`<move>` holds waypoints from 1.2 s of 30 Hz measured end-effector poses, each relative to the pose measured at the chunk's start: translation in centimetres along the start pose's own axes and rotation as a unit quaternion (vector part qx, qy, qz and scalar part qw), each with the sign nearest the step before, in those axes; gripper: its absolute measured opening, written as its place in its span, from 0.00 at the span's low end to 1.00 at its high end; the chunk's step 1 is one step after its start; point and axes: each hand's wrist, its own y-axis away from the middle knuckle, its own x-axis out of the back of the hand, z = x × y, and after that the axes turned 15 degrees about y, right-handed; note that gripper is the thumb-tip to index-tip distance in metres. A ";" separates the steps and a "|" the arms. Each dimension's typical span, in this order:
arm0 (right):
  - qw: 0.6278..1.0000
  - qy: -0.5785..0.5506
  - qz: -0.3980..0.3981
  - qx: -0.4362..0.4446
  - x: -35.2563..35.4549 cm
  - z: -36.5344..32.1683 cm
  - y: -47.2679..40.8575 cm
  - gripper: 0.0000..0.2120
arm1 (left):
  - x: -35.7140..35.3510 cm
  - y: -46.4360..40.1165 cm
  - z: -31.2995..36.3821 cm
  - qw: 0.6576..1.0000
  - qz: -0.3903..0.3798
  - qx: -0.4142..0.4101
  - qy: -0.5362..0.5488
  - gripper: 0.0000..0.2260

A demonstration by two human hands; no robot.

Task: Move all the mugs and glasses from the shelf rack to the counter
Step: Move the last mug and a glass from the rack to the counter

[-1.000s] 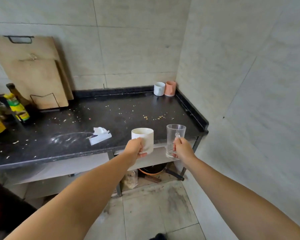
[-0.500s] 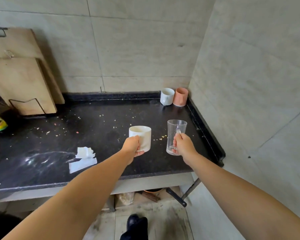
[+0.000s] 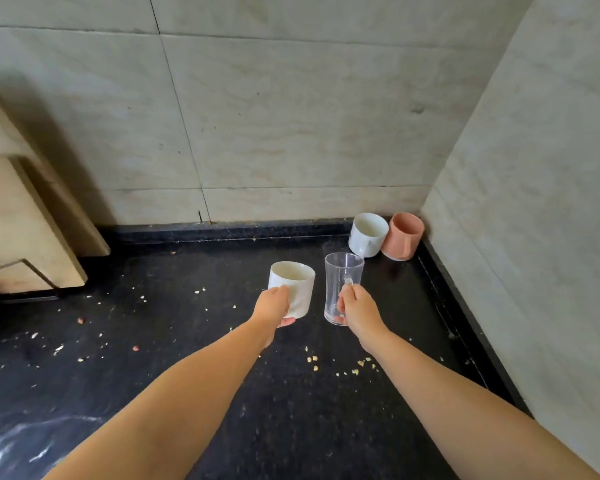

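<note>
Hands hold 1 vessel each above the counter (image 3: 187,393). The left hand (image 3: 272,306) is wrapped around the near side of a white mug (image 3: 293,285), fingers curled under its base and thumb along the wall; the mug sits forward of the palm, upright, mouth up. The right hand (image 3: 359,311) is clenched on the handle of a clear glass (image 3: 342,287); the glass stands upright just left of and beyond the knuckles, handle toward the person. Mug and glass are side by side, near each other but apart. Whether either base touches the counter cannot be told.

Beyond the glass, in the far right corner, 2 mugs rest on the counter: a second white mug (image 3: 368,235) and a pink mug (image 3: 404,237), touching or nearly so, the pink one nearest the side wall (image 3: 534,202).

The dark counter carries scattered crumbs (image 3: 357,365) and pale smears at the near left. Wooden boards (image 3: 21,216) lean against the back wall (image 3: 274,116) at far left.
</note>
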 end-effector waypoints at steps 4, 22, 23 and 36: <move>1.000 -0.011 -0.005 0.002 -0.8 -1.5 -4.4 0.16 | -1.3 -3.7 1.6 0.999 0.019 -0.015 0.024 0.11; 0.995 -0.057 0.052 0.068 -3.6 -2.2 -17.4 0.09 | -7.5 -15.4 2.5 0.995 0.035 -0.058 0.069 0.09; 0.995 -0.056 0.054 0.069 -3.7 -2.0 -17.5 0.09 | -7.6 -15.7 2.6 0.995 0.032 -0.059 0.068 0.08; 0.997 0.033 0.025 0.068 -3.3 -0.8 -19.0 0.14 | -7.9 -18.2 1.7 0.997 0.030 -0.040 0.050 0.13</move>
